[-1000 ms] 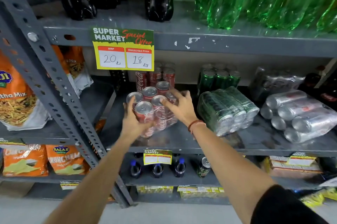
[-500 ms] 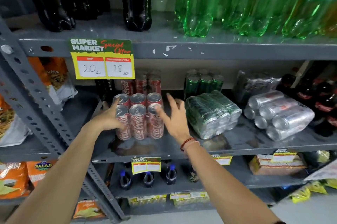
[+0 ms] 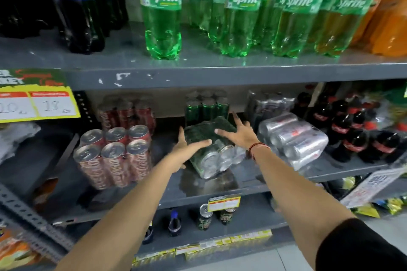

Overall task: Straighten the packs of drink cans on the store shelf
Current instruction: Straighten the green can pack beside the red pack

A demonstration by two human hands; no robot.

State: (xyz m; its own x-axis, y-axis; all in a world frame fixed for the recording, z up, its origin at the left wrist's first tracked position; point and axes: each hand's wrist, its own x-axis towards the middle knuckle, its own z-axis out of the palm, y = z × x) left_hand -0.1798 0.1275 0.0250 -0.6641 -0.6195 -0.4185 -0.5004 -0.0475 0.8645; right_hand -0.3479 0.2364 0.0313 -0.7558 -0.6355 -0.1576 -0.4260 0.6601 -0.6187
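**Hands close in on the tipped green pack**

The green can pack [image 3: 211, 149] lies on its side in the middle of the shelf [image 3: 253, 180], between the upright red can pack [image 3: 114, 156] on its left and the silver can pack [image 3: 293, 138], also toppled, on its right. Its cans run front to back at a slant, their round ends facing outward toward the shelf edge and slightly right.

The left hand [image 3: 185, 151] is spread wide at the pack's near left side, thumb up and fingers laid across the top of the wrap. The right hand [image 3: 237, 134] is likewise splayed, resting over the far right upper corner. Neither has closed into a real grip; both look to be flat contact on the film, bracketing the pack on opposite corners.

The left hand sits nearer the can ends, the right nearer the back. Standing the pack up would likely mean pivoting about its long axis, the front ends swung downward or upward between the two palms.
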